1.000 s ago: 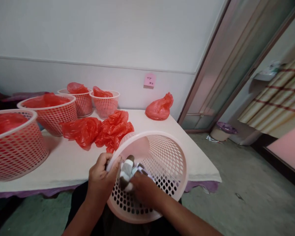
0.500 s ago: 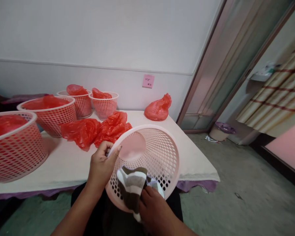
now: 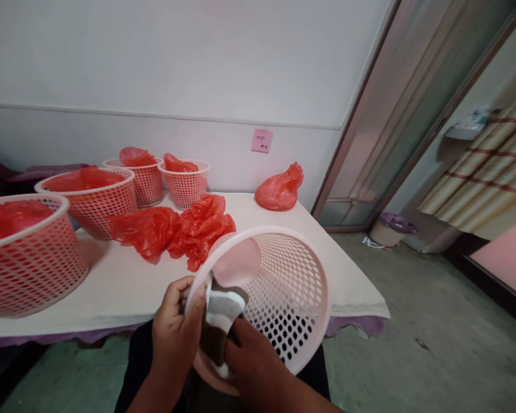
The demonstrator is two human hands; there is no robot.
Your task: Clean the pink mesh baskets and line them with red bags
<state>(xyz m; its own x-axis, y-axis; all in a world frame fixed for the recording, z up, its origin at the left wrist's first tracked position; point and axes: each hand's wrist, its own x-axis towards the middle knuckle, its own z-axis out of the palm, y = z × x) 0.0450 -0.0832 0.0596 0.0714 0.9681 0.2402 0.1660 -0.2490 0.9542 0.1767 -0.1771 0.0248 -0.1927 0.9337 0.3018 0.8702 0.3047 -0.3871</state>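
I hold a pink perforated plastic basket (image 3: pixel 284 298) tilted on its side over my lap, its opening toward me. My left hand (image 3: pixel 176 327) grips the basket's left rim. My right hand (image 3: pixel 249 358) presses a brown-and-white striped cloth (image 3: pixel 221 321) against the inside of the basket near the rim. The cloth is partly hidden by both hands.
A white table (image 3: pixel 120 287) stands in front with several pink baskets (image 3: pixel 30 252) lined with red plastic bags. Loose red bags (image 3: pixel 172 229) lie mid-table and a knotted red bag (image 3: pixel 279 189) sits by the wall. A doorway and bare floor (image 3: pixel 434 344) lie to the right.
The basket has tipped and shifted slightly right and down. My right hand with the striped cloth has moved up along the basket's inside toward the rim.
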